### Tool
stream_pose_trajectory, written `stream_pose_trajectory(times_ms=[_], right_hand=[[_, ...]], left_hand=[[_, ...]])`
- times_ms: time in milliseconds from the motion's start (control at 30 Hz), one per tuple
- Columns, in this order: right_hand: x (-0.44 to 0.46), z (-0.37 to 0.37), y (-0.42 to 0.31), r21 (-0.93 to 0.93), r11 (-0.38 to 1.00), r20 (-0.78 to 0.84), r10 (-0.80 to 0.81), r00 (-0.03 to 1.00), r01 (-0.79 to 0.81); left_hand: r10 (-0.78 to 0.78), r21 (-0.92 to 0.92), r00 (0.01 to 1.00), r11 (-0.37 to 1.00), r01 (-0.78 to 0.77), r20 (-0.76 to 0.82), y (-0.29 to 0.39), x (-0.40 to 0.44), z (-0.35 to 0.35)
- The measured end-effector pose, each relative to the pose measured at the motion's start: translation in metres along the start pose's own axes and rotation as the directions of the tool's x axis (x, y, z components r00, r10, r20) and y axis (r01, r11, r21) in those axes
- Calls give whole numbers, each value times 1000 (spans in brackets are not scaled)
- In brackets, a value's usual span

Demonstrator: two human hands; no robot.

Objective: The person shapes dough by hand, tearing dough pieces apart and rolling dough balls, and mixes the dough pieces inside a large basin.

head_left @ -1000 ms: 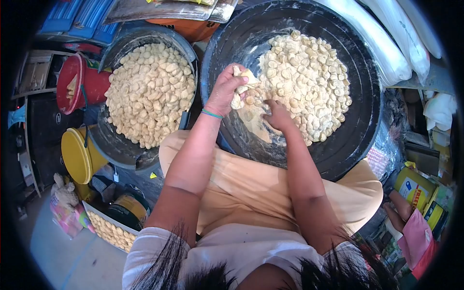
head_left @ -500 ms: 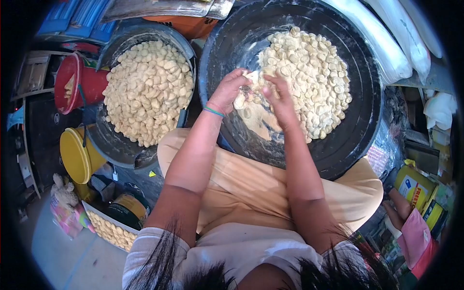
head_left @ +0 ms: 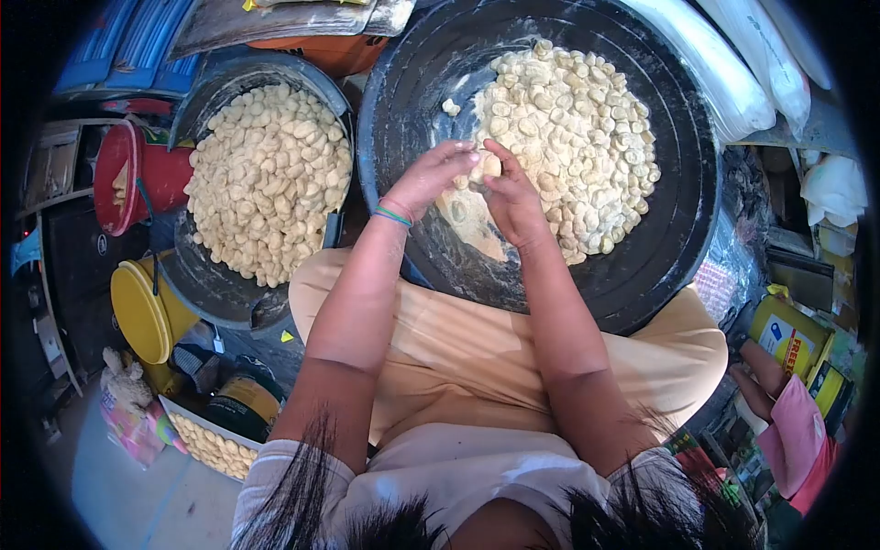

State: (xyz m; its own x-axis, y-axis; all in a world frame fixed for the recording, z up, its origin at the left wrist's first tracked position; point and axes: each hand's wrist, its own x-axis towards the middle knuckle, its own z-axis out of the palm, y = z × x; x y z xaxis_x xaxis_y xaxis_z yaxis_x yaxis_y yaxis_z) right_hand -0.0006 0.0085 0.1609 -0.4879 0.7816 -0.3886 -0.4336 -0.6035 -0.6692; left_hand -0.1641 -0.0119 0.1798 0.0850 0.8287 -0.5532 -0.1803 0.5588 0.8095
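Observation:
A small pale dough piece (head_left: 490,165) is pinched between both hands over a wide black tub (head_left: 683,192). My left hand (head_left: 426,181) holds it from the left with fingertips closed; coloured bands circle that wrist. From the right, the thumb and forefinger of my right hand (head_left: 518,203) close on the same piece. Under and beyond the hands lies a heap of flattened, floury dough discs (head_left: 577,119). One loose dough lump (head_left: 450,107) sits apart, left of the heap. Loose flour (head_left: 477,225) covers the tub floor near my hands.
A second dark tub (head_left: 188,261) at left is heaped with rounded dough pieces (head_left: 266,183). Beside it stand a red bucket (head_left: 110,174) and a yellow bucket (head_left: 137,312). White plastic-wrapped bundles (head_left: 701,69) lie at upper right. Another person's leg (head_left: 756,390) shows at right.
My hands have come together on one dough piece; my right fingers were apart and blurred before. The loose lump now shows left of the heap. The view has shifted slightly.

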Motion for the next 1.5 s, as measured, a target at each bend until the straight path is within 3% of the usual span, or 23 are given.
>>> stream_pose_trajectory(times_ms=[100, 200, 300, 400, 500, 600, 633, 700, 800, 967, 1033, 1067, 1100, 1133, 1167, 1200, 1267, 1300, 1333, 1367, 1400, 1433, 1500], right_hand=[[10, -8, 10, -438, 870, 31, -237, 971, 227], [9, -20, -1, -730, 675, 58, -94, 994, 107], [16, -43, -8, -614, 789, -162, -108, 981, -15], [21, -80, -24, -377, 921, -356, -241, 903, 97], [13, -105, -44, -819, 572, -1, -70, 998, 39], [31, -145, -49, -777, 621, -250, -148, 957, -107], [39, -158, -59, -793, 591, -381, -297, 875, -144], [58, -212, -77, -940, 324, -319, -724, 612, -106], [78, -276, -122, -885, 95, -316, -842, 438, -456], [95, -240, -127, -718, -175, -515, -518, 683, -674], [102, -245, -76, -717, -243, -384, -645, 661, -654], [85, -210, -66, -736, -298, -383, -558, 736, -608], [68, -198, -49, -788, -393, -313, -409, 857, -475], [62, -224, -20, -865, -488, -26, -189, 982, -117], [32, -175, -37, -849, -523, 107, -32, 994, 75], [24, -166, -49, -994, -95, 45, 8, 999, 46], [40, -206, -62, -997, -81, 21, -370, 929, -10], [60, -242, -82, -986, -108, 167, -579, 798, 128], [71, -263, -111, -995, -100, 68, -632, 772, 6], [82, -279, -130, -920, -206, -104, -692, 714, -333], [90, -293, -142, -936, -101, -146, -761, 632, -338], [97, -300, -150, -918, 55, -321, -689, 650, -394], [105, -282, -113, -834, -166, -308, -650, 695, -526]], left_hand=[[68, -172, 995, 984, -54, 74, -14, 7, 4], [84, -168, 996, 983, -79, 21, -19, 12, 2], [127, -143, 992, 982, -126, -5, -18, 13, -3], [189, -25, 981, 981, -190, -53, -22, 16, -13], [311, 321, 948, 906, -276, -61, -33, 17, -19], [335, 526, 942, 807, -270, -31, -40, 23, -23], [362, 561, 931, 782, -271, -54, -40, 21, -23], [386, 541, 916, 796, -271, -108, -51, 27, -30], [373, 573, 912, 791, -215, -173, -41, 21, -26], [225, 591, 963, 801, -95, -151, -62, 58, -15], [243, 636, 957, 766, -88, -160, -50, 101, 8], [241, 669, 956, 740, -69, -168, -46, 135, 15], [236, 697, 956, 715, -48, -176, -47, 169, 23], [251, 685, 927, 729, 7, -277, -48, 200, 33], [254, 665, 893, 744, 65, -372, -53, 222, 46], [194, 648, 900, 752, 119, -390, -60, 234, 62], [90, 631, 903, 744, 220, -421, -67, 256, 86], [148, 753, 914, 624, 209, -376, -72, 244, 107], [192, 852, 928, 485, 194, -320, -81, 220, 126], [252, 896, 932, 424, 134, -259, -111, 211, 132], [194, 932, 969, 354, 79, -155, -120, 190, 137], [132, 957, 990, 289, 15, -55, -126, 166, 140], [127, 959, 979, 217, -185, 160, -154, 122, 123]])
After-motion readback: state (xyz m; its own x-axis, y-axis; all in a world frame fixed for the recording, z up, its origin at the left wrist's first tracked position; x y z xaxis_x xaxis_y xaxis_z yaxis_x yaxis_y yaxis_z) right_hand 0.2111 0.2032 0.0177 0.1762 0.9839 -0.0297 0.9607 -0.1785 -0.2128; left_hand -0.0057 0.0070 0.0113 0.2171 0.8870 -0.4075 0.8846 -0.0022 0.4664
